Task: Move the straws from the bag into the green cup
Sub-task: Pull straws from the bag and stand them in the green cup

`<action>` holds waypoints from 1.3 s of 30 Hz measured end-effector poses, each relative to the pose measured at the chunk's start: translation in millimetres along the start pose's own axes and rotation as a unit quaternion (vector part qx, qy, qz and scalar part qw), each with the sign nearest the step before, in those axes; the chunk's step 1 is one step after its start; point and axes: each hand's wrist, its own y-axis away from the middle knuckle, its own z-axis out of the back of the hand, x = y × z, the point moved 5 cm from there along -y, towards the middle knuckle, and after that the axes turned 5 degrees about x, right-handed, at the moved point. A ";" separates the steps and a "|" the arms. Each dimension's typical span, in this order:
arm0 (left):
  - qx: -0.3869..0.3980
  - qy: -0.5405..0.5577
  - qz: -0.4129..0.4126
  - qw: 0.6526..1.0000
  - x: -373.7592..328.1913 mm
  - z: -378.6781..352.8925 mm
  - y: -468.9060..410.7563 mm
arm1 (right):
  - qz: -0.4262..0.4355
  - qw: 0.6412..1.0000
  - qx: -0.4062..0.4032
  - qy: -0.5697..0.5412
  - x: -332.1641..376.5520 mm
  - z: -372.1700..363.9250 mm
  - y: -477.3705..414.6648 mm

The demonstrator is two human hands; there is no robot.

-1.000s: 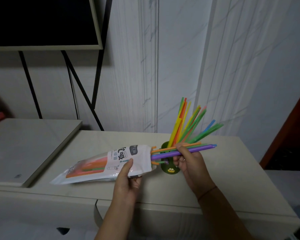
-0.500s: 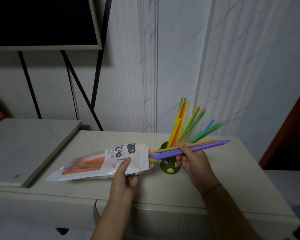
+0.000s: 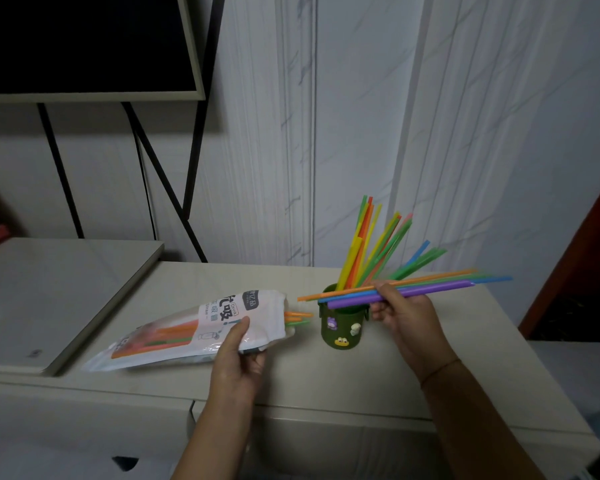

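Observation:
A white plastic straw bag (image 3: pixel 201 327) lies tilted on the counter, its open mouth facing right, with orange and green straw tips (image 3: pixel 297 317) poking out. My left hand (image 3: pixel 238 358) grips the bag near its mouth. The dark green cup (image 3: pixel 342 327), decorated with small stickers, stands just right of the bag and holds several coloured straws (image 3: pixel 371 247) fanned up and right. My right hand (image 3: pixel 400 315) holds a small bundle of straws (image 3: pixel 430 285), purple, blue, green and orange, nearly level over the cup's rim and fully clear of the bag.
The cream counter (image 3: pixel 222 386) drops off at its front edge. A raised pale slab (image 3: pixel 49 292) lies on the left. A dark screen (image 3: pixel 84 43) on black legs stands behind, against a white panelled wall.
My right hand has drawn the straw bundle rightward, fully out of the bag, and it now hangs above the cup. My left hand has shifted the bag slightly left.

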 end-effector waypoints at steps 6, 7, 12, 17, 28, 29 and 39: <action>0.005 -0.006 -0.005 1.000 -2.0 1.0 -2.3 | 0.029 0.998 -0.046 0.040 14.6 24.1 -12.3; 0.005 -0.006 -0.004 1.000 -1.4 0.4 -2.1 | 0.032 0.996 -0.057 0.056 15.6 27.5 -14.5; 0.005 0.002 -0.005 1.000 2.0 -1.8 0.1 | 0.047 0.983 -0.085 0.156 13.4 35.0 -25.6; 0.013 0.001 0.007 1.000 6.4 -4.7 2.5 | 0.022 0.970 -0.040 0.239 -4.7 21.5 -35.9; 0.014 0.012 0.020 1.000 10.6 -4.5 5.8 | 0.031 0.973 -0.019 0.228 -7.3 11.6 -34.1; 0.013 0.014 0.020 1.000 10.6 -4.2 5.7 | 0.046 0.973 -0.039 0.222 -4.1 14.5 -33.1; 0.019 0.027 0.025 0.999 16.3 -11.1 8.7 | 0.036 0.961 -0.034 0.272 -10.6 10.6 -33.7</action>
